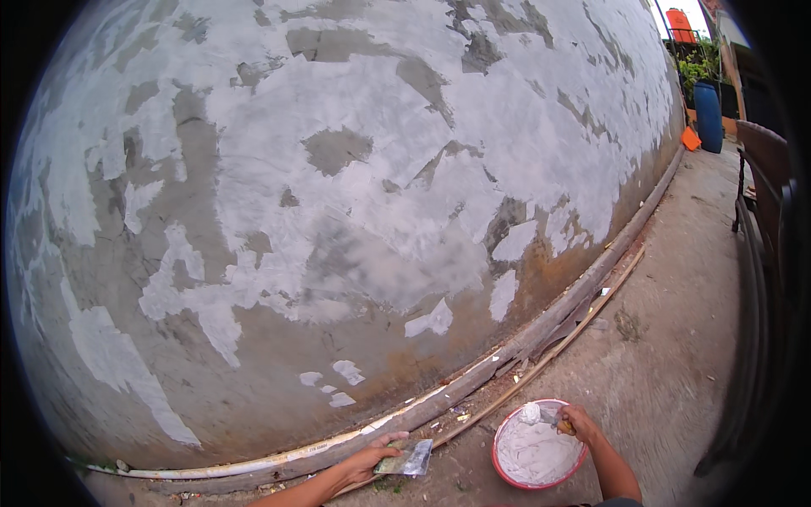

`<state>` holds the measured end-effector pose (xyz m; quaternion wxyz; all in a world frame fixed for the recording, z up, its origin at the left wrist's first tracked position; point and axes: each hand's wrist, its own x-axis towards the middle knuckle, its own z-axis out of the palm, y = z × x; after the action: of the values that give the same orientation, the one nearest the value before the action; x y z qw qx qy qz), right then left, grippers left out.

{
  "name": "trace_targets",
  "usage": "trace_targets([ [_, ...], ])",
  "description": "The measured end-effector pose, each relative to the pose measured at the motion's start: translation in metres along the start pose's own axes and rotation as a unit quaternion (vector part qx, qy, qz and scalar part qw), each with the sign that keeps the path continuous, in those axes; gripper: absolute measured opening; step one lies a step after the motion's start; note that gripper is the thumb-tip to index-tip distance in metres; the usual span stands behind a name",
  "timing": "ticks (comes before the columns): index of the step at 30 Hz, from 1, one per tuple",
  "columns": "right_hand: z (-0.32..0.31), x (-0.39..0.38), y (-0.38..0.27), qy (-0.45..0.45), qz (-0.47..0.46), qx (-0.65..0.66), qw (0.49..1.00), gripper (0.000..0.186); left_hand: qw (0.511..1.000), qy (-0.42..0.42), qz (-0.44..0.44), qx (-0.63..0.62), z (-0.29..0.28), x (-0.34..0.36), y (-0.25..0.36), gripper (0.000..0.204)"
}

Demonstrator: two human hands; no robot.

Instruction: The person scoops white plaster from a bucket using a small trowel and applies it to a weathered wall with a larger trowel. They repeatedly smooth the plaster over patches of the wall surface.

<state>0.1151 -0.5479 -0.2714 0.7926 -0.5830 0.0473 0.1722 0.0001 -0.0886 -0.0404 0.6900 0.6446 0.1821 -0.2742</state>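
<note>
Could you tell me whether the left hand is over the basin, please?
No, the left hand is left of the basin, while the right hand is at its rim.

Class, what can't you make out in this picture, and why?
All in the head view:
Floor of the bowl: covered by white paste.
Tool handle: partly hidden by the right hand.
Left forearm: elbow end cut off by the lower edge.
Brown object: right side lost in the dark rim.
</note>
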Motion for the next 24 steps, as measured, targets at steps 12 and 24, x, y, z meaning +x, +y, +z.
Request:
trace_targets([
  [12, 0.021, -0.008, -0.029, -0.021, -0.003, 0.0, 1.0, 0.024, 1.0, 0.006, -0.019, -0.019, -0.013, 0.013, -0.003, 0.03],
  [24, 0.037, -0.033, -0.09, -0.034, -0.069, 0.017, 0.997, 0.022, 0.954, 0.008, 0.093, 0.284, -0.017, 0.006, -0.017, 0.028],
])
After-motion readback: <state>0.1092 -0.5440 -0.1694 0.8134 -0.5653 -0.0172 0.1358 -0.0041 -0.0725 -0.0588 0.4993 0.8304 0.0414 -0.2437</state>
